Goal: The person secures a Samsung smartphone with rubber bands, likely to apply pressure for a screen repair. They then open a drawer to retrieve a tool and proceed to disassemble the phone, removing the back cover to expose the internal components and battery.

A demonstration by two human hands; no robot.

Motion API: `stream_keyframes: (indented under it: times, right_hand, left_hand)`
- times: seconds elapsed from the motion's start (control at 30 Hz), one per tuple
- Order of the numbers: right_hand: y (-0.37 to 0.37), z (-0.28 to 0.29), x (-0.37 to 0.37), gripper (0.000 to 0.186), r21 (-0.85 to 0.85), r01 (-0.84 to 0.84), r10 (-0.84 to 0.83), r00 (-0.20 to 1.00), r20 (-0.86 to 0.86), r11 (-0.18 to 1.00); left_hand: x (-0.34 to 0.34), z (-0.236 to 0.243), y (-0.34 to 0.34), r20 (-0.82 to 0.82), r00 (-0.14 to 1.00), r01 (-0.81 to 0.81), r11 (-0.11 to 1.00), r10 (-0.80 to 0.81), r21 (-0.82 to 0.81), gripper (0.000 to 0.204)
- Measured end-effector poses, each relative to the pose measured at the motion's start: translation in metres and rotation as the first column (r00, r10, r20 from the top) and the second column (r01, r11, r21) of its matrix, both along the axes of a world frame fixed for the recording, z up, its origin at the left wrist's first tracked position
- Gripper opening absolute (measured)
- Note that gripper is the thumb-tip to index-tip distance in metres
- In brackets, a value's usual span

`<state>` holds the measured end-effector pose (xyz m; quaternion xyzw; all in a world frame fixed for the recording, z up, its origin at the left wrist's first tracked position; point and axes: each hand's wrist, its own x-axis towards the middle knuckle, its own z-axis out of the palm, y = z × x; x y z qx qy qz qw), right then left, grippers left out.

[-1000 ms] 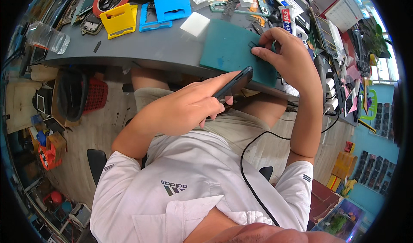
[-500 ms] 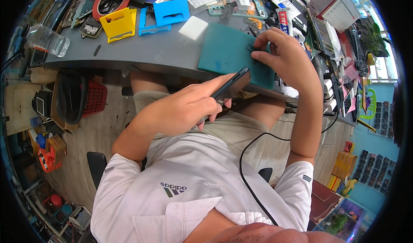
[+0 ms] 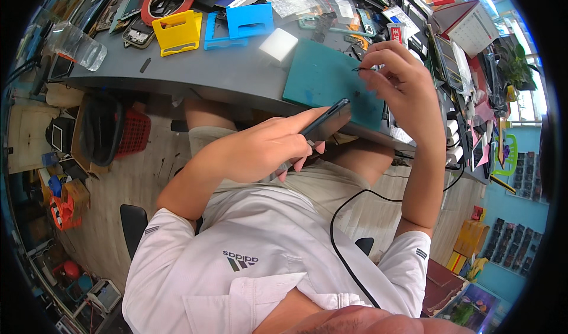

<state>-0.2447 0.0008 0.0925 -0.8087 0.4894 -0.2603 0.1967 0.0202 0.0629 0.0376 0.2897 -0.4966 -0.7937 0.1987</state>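
Observation:
My left hand (image 3: pixel 260 151) is closed round a dark smartphone (image 3: pixel 329 120), held on edge in front of the desk's near side. Between the thumb and fingertips of my right hand (image 3: pixel 405 86) is a small, thin dark piece (image 3: pixel 358 70); its exact kind is too small to make out. That hand hovers over the right part of a teal work mat (image 3: pixel 316 68). Beside the mat's far left corner lies a white foam block (image 3: pixel 278 44).
On the grey desk (image 3: pixel 219 68) stand a yellow phone stand (image 3: pixel 177 33) and a blue one (image 3: pixel 251 22). Phone parts and tools crowd the far and right sides. A clear plastic container (image 3: pixel 77 45) lies at left. A black cable (image 3: pixel 343 207) crosses my lap.
My right hand has shifted slightly right, and the dark piece has turned so that it looks thinner. The phone stays in my left hand. The whole view has shifted a little.

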Motion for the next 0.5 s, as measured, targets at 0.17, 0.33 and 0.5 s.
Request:
stream_keyframes:
  times: [0.17,0.33,0.5]
  right_hand:
    - [-0.003,0.000,-0.001,0.012,-0.029,-0.178,0.179,0.949,0.259,0.984]
    - [0.000,0.008,0.007,0.013,0.045,-0.219,0.181,0.893,0.413,0.975]
    - [0.010,0.004,0.027,0.014,0.090,-0.319,0.190,0.743,0.642,0.944]
  left_hand:
    - [-0.001,0.001,0.001,0.015,1.000,-0.010,1.000,0.011,-0.019,0.072]
    - [0.001,-0.011,-0.001,0.006,0.999,0.039,0.993,-0.039,-0.109,0.078]
    - [0.000,-0.005,0.002,0.018,1.000,0.002,0.999,-0.001,-0.050,0.071]
